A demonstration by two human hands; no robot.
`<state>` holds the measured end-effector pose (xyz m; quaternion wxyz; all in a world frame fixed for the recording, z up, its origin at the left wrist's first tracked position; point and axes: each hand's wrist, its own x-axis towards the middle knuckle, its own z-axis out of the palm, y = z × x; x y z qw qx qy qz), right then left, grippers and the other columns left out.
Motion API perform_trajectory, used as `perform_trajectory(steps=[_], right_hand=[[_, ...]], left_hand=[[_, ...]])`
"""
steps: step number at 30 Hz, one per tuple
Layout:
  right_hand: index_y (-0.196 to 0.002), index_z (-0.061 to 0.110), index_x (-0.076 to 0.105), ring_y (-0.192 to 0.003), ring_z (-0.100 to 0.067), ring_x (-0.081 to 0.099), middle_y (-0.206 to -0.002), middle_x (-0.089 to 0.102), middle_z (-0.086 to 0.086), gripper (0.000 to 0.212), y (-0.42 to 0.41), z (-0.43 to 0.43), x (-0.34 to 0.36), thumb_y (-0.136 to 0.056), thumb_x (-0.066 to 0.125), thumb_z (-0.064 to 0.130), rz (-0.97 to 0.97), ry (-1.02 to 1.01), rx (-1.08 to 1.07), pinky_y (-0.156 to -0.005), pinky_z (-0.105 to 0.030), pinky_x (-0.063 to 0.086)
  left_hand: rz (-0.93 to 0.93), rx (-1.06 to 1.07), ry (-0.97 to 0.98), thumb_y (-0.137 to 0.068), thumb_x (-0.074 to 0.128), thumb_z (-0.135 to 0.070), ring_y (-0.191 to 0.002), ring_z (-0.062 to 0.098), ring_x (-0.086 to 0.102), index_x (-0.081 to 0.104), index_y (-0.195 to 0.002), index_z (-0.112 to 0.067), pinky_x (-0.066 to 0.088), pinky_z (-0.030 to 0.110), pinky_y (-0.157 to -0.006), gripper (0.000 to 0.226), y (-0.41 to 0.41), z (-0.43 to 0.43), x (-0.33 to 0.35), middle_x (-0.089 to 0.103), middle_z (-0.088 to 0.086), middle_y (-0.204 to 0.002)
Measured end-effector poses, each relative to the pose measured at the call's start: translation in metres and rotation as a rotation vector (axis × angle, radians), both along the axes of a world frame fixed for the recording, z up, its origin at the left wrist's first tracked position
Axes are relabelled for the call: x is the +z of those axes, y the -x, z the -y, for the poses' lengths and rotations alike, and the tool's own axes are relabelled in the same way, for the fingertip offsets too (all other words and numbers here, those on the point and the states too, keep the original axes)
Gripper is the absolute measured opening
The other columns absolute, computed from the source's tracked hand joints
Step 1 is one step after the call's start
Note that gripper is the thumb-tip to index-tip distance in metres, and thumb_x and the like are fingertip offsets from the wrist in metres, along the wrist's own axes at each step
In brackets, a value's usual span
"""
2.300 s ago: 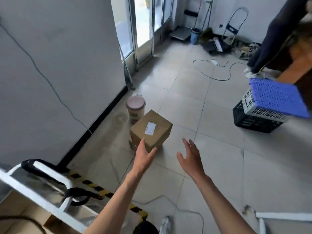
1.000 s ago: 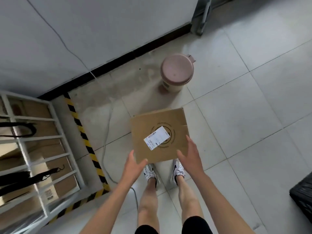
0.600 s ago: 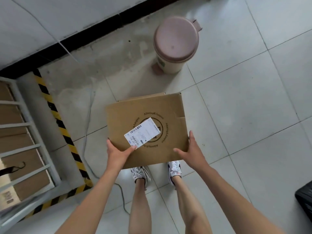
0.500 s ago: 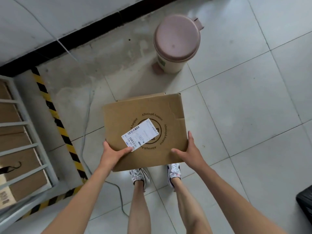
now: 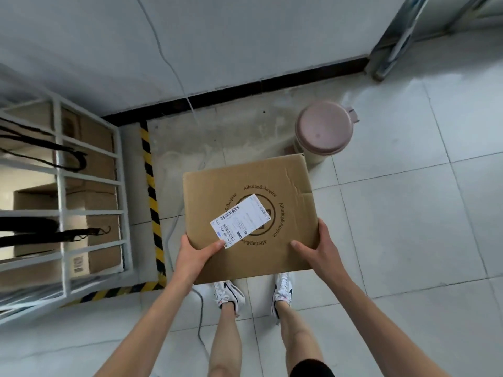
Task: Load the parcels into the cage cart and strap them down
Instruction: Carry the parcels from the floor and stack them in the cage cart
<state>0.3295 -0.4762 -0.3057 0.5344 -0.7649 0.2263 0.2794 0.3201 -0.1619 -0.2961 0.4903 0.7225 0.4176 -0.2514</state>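
Note:
A brown cardboard parcel [image 5: 272, 180] with a white shipping label and a round printed logo is held up in front of me, above my feet. My left hand [image 5: 194, 257] grips its near left corner, thumb on top by the label. My right hand [image 5: 315, 248] grips the near right edge, thumb on the top face. The white cage cart [image 5: 62, 197] stands at the left with several cardboard boxes [image 5: 100, 213] inside and black straps [image 5: 68, 156] hanging over its bars.
A pink-lidded bin [image 5: 324, 131] stands on the tiled floor just beyond the parcel. Yellow-black hazard tape [image 5: 151, 197] marks the floor around the cart. A thin cable [image 5: 200, 317] trails past my feet. The grey wall runs across the top.
Both hands closed on the parcel and lifted it off the floor. My view has swung left, bringing the cage cart further into sight.

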Motion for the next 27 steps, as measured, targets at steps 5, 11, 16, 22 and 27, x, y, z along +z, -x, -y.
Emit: perform_trajectory(steps=[5,11,16,22,27], right_hand=[[-0.147,0.027,0.027,-0.106,-0.010,0.052,-0.128,0.047,0.013,0.084,-0.013,-0.049,0.100,-0.082,0.077,0.045,0.096,0.015,0.131,-0.075,-0.015,0.042],[-0.145,0.024,0.034,-0.115,-0.013,0.054,-0.138,0.051,0.003,0.084,0.005,-0.169,0.194,-0.079,0.078,0.051,0.169,-0.082,0.297,-0.093,-0.031,0.046],[-0.157,0.022,0.020,-0.133,-0.019,0.046,-0.151,0.042,0.001,0.100,0.051,-0.299,0.258,-0.080,0.076,0.052,0.226,-0.147,0.456,-0.109,-0.040,0.042],[-0.152,0.026,0.030,-0.114,-0.013,0.055,-0.135,0.051,0.007,0.088,0.130,-0.431,0.289,-0.080,0.079,0.040,0.327,-0.150,0.485,-0.094,-0.029,0.043],[-0.146,0.029,0.038,-0.110,-0.018,0.059,-0.136,0.057,0.000,0.081,0.157,-0.449,0.301,-0.078,0.081,0.042,0.355,-0.024,0.398,-0.099,-0.039,0.047]], left_hand=[[0.129,0.076,-0.035,-0.057,0.094,-0.049,-0.111,0.012,0.060,0.042,-0.138,-0.024,0.052,0.034,-0.092,0.099,0.012,-0.046,0.112,0.062,-0.005,-0.126],[0.270,0.167,-0.197,-0.048,0.090,-0.067,-0.103,-0.005,0.057,0.042,-0.134,-0.035,0.046,0.024,-0.076,0.104,0.073,-0.159,0.232,0.060,-0.024,-0.114],[0.273,0.365,-0.243,-0.042,0.088,-0.072,-0.106,0.008,0.061,0.043,-0.136,-0.029,0.052,0.037,-0.087,0.114,0.181,-0.269,0.286,0.063,-0.013,-0.118],[0.333,0.518,-0.258,-0.057,0.075,-0.062,-0.113,0.020,0.064,0.051,-0.123,-0.035,0.054,0.045,-0.095,0.075,0.298,-0.376,0.298,0.067,-0.007,-0.118],[0.327,0.460,-0.204,-0.066,0.069,-0.063,-0.121,0.022,0.058,0.039,-0.148,-0.032,0.047,0.051,-0.105,0.093,0.300,-0.403,0.305,0.062,0.001,-0.133]])
